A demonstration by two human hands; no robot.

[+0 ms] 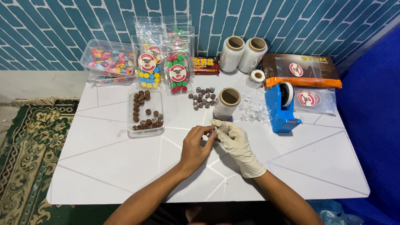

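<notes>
Bare left hand and gloved right hand meet above white table, fingertips pinched on small wrapped piece (clear film, mostly hidden; contents not discernible). Film roll stands just behind. Tray of chocolates left, blue tape dispenser right.

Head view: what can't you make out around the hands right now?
- Small piece pinched between the left hand and the gloved right hand: too small, and covered by the fingertips.
- Wrapped pieces beside the film roll: too small to tell apart.
- Contents of the clear tub: blurred, only mixed colours show.
</notes>
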